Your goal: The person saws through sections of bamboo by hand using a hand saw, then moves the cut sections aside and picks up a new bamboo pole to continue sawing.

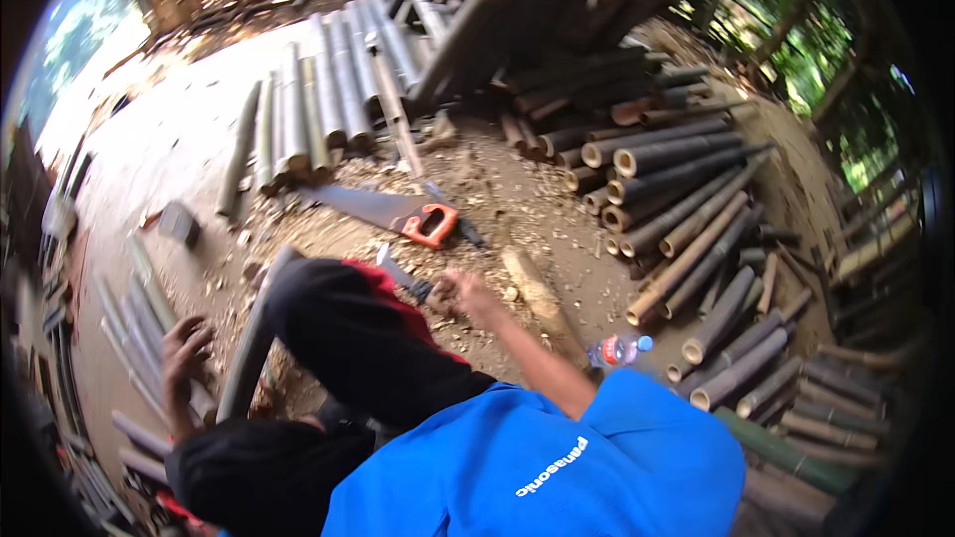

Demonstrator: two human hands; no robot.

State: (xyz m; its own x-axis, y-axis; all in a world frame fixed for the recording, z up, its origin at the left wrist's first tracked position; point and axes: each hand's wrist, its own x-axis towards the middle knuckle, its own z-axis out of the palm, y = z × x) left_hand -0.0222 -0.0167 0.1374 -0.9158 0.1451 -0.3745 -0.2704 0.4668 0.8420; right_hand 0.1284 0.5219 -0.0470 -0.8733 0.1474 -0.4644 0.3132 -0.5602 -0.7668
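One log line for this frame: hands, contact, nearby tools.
left hand on grey bamboo pole | right hand grips blade tool | orange-handled handsaw on ground

We see a hand saw (383, 209) with an orange handle lying flat on the dirt ground (517, 209), in the middle. Wood chips lie all around it. Beside the saw, toward the far side, a row of long grey-green bamboo poles (318, 99) lies side by side. On the right, we see a big pile of brown bamboo pieces (676, 209), with their round hollow ends facing us. A short, thick, pale log (532, 288) lies near that pile. Just past it, a small clear plastic bottle (617, 348) with a blue cap lies on its side. A small dark block (179, 222) sits on the ground at the left. Green trees (796, 10) show at the far right.
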